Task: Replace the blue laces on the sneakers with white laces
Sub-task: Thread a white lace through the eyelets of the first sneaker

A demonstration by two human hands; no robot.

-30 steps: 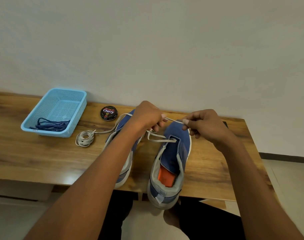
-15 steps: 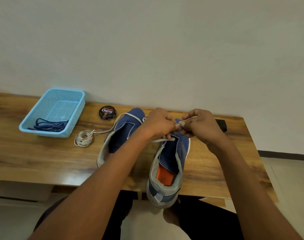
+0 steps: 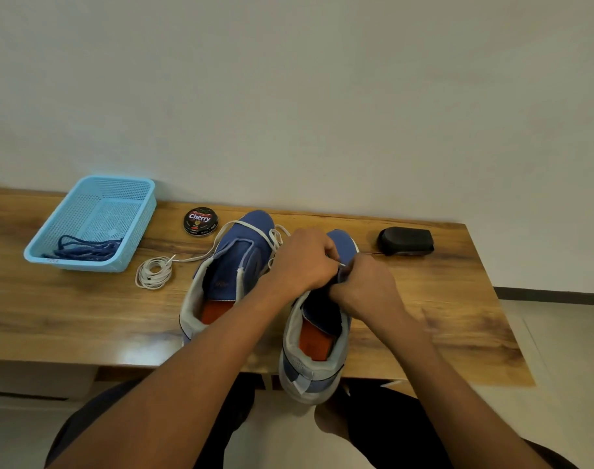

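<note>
Round black tin (image 3: 200, 221) at the back of the wooden table (image 3: 69, 309), lid reading "Cherry"; smaller print around it too fine to read. Two blue sneakers stand side by side, heels toward the person. Left hand (image 3: 304, 258) and right hand (image 3: 364, 286) meet over the right sneaker (image 3: 317, 336) – both with fingers curled, the left pinching a white lace (image 3: 251, 228) whose tip shows between the hands; what the right fingers hold cannot be told. The lace trails back over the left sneaker (image 3: 234, 262) to a coil (image 3: 153, 273) lying on the table. Blue laces (image 3: 85, 250) lie in the light-blue basket (image 3: 133, 228) – far left, well apart from both hands. Black brush (image 3: 405, 241) beyond the right hand
</note>
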